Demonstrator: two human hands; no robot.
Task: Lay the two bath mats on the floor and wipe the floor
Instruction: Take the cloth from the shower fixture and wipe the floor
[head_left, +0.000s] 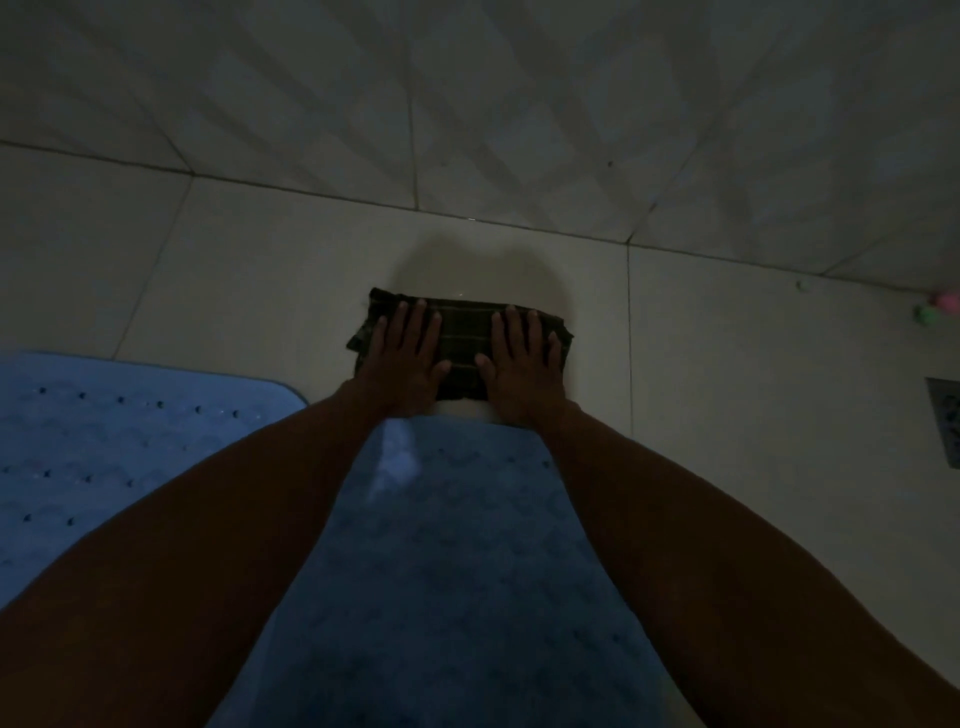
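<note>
A dark checked cloth (462, 340) lies folded on the pale tiled floor (249, 291) just beyond the mats. My left hand (402, 358) presses flat on its left half and my right hand (524, 364) presses flat on its right half, fingers straight and spread. One blue bath mat (119, 457) with small holes lies flat at the left. A second blue bath mat (447, 561) lies below my arms in the middle, its far edge close to the cloth.
A tiled wall (467, 104) rises just past the cloth. Small green and pink objects (930, 312) lie on the floor at the far right, and a floor drain grate (948, 426) sits at the right edge. The scene is dim.
</note>
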